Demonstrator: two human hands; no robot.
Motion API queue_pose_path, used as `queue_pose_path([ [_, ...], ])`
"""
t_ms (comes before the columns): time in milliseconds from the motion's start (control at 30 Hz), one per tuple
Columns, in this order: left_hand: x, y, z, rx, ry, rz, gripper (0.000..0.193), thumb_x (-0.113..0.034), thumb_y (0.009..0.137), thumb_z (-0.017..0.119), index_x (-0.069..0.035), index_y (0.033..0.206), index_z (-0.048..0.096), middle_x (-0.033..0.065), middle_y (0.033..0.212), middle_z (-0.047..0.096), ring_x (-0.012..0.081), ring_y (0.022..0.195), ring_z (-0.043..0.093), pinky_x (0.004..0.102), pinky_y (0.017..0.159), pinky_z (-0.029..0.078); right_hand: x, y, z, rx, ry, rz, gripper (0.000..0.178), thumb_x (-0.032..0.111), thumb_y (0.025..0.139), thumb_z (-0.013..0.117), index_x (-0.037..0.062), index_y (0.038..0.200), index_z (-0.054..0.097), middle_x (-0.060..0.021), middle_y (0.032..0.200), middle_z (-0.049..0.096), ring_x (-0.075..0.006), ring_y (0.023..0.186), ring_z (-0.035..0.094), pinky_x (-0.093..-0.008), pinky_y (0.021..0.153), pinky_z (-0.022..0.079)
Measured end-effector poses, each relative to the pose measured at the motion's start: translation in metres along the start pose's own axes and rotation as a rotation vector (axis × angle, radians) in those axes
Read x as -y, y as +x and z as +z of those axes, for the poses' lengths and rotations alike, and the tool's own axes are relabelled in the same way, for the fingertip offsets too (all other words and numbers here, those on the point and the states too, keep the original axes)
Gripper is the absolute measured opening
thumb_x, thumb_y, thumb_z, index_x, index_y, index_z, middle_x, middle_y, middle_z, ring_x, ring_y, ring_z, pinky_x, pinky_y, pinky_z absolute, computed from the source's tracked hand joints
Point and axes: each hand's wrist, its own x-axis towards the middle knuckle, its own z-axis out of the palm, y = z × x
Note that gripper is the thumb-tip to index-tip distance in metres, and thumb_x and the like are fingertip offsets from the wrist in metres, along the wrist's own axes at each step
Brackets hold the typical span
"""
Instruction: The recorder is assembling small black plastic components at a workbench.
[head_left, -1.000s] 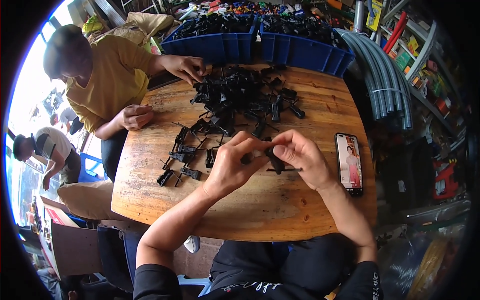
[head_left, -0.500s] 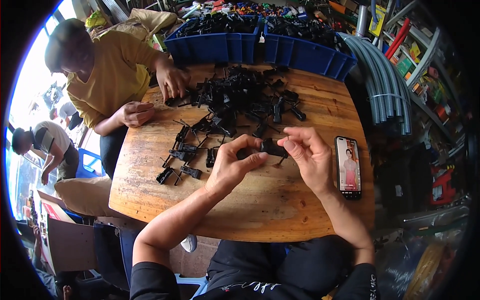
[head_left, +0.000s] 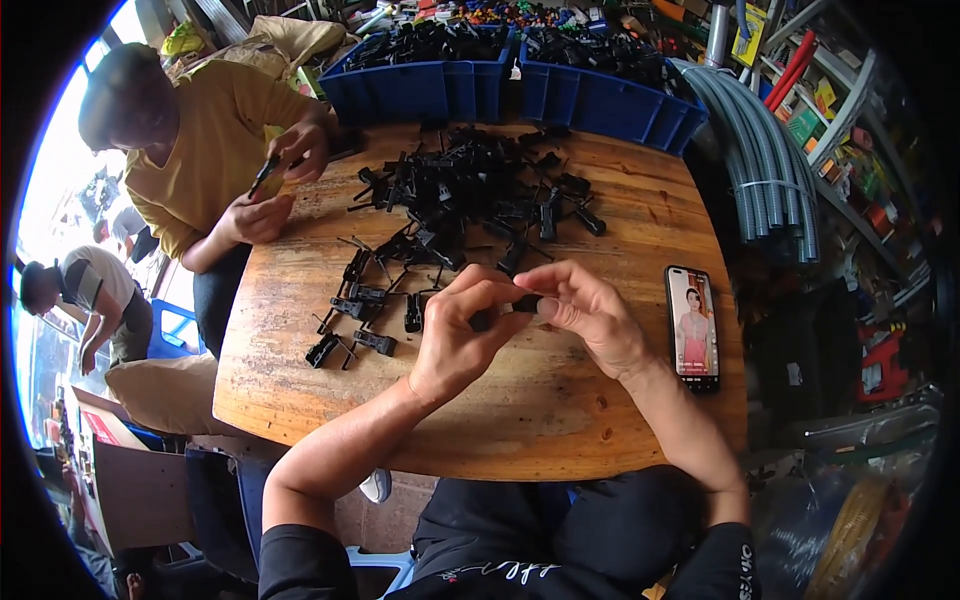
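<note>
A small black plastic part (head_left: 524,303) is pinched between my two hands above the middle of the wooden table (head_left: 540,420). My left hand (head_left: 465,330) closes its fingers and thumb round one end. Thumb and fingertips of my right hand (head_left: 590,315) press together at the other end, hiding most of the part. Just beyond my hands lies a heap of black plastic parts (head_left: 460,190) with thin rods sticking out. Several similar black pieces (head_left: 374,343) lie loose to the left of my left hand.
Right of my right hand lies a lit phone (head_left: 692,330). Two blue bins (head_left: 415,92) of black parts line the far edge. Coiled grey hoses (head_left: 770,165) hang at the right. At the far left a co-worker's hands (head_left: 258,217) hold a black piece.
My right hand has moved left and closed in on the part, which is now more hidden between my hands. The co-worker's hands have lifted a black piece off the table.
</note>
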Motion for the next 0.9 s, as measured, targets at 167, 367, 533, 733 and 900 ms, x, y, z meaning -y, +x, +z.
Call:
queue_pose_path([
  [167, -0.006, -0.001, 0.005, -0.070, 0.101, 0.249, 0.020, 0.003, 0.070, 0.068, -0.001, 0.089, 0.062, 0.0084, 0.084, 0.058, 0.0167, 0.061, 0.057, 0.0258, 0.053, 0.045, -0.007, -0.002, -0.006, 0.047, 0.142, 0.101, 0.010, 0.008, 0.086, 0.058, 0.0034, 0.094, 0.060, -0.0011, 0.088, 0.060, -0.0081, 0.085, 0.050, -0.0226, 0.079, 0.038],
  [367, -0.010, -0.004, 0.005, -0.061, 0.134, 0.211, 0.021, 0.003, 0.069, 0.069, -0.001, 0.089, 0.062, 0.0080, 0.082, 0.058, 0.0162, 0.059, 0.056, 0.0257, 0.052, 0.045, -0.014, -0.001, -0.006, 0.039, 0.292, 0.127, 0.008, 0.007, 0.085, 0.058, 0.0039, 0.092, 0.061, -0.0004, 0.086, 0.060, -0.0078, 0.082, 0.050, -0.0211, 0.079, 0.036],
  [533, 0.004, 0.003, -0.005, -0.012, -0.033, 0.031, 0.016, -0.002, 0.075, 0.068, 0.001, 0.088, 0.061, 0.0043, 0.079, 0.059, 0.0081, 0.062, 0.053, 0.0208, 0.054, 0.042, -0.003, -0.002, 0.004, -0.002, 0.058, 0.070, 0.016, 0.012, 0.089, 0.055, 0.0030, 0.101, 0.057, -0.0013, 0.093, 0.060, -0.0077, 0.082, 0.051, -0.0229, 0.077, 0.039],
  [733, 0.007, 0.011, -0.008, -0.015, -0.642, -0.477, 0.017, -0.019, 0.082, 0.065, -0.003, 0.085, 0.061, -0.0027, 0.062, 0.052, 0.0045, 0.051, 0.043, 0.0197, 0.048, 0.032, 0.020, -0.007, 0.015, -0.030, -1.238, -0.683, 0.053, 0.008, 0.067, 0.073, 0.0011, 0.115, 0.051, -0.0132, 0.094, 0.054, -0.0254, 0.081, 0.055, -0.0357, 0.074, 0.046],
  [900, -0.005, 0.003, 0.002, 0.056, -0.538, -0.519, 0.013, -0.015, 0.082, 0.065, -0.003, 0.084, 0.060, -0.0020, 0.064, 0.052, 0.0049, 0.052, 0.044, 0.0198, 0.048, 0.034, 0.008, -0.009, 0.018, -0.089, -1.481, -0.730, 0.051, 0.005, 0.068, 0.070, -0.0010, 0.115, 0.051, -0.0117, 0.089, 0.056, -0.0260, 0.081, 0.057, -0.0360, 0.071, 0.047],
])
